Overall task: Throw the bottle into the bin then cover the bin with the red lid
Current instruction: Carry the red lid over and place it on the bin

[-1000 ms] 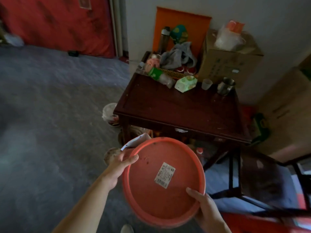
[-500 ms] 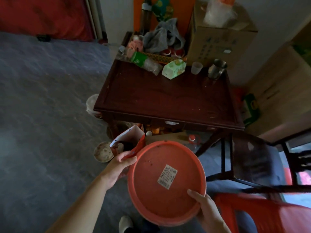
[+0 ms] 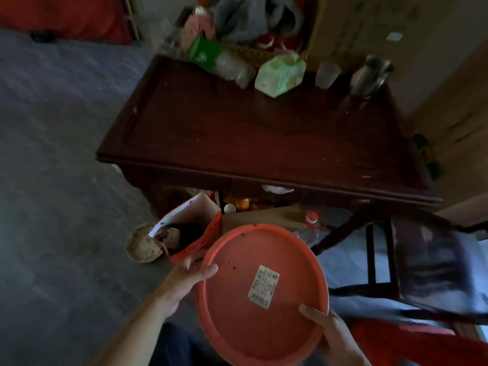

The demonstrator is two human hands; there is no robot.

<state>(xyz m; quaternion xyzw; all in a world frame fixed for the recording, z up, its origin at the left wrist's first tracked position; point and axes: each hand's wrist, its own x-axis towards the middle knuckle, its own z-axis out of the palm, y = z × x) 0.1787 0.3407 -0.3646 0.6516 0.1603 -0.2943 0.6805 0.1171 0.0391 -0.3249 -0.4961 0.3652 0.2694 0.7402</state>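
I hold a round red lid (image 3: 261,294) in both hands, low in the view, its inner side with a white sticker facing me. My left hand (image 3: 184,278) grips its left rim, thumb on top. My right hand (image 3: 330,334) grips its lower right rim. A clear plastic bottle with a green label (image 3: 219,60) lies on its side at the back of the dark wooden table (image 3: 264,133). Another clear bottle with a red cap (image 3: 311,220) lies under the table, just past the lid. I cannot tell where the bin is; the lid hides the floor below it.
A red and white open bag (image 3: 190,228) and a dirty bowl (image 3: 142,244) sit on the grey floor left of the lid. A tissue pack (image 3: 280,72), plastic cup (image 3: 327,75) and metal mug (image 3: 369,75) stand on the table. A dark chair (image 3: 422,260) is at right.
My view has tilted down and moved closer to the table. The lid has stayed in both hands, shifting slightly right and lower in the view.
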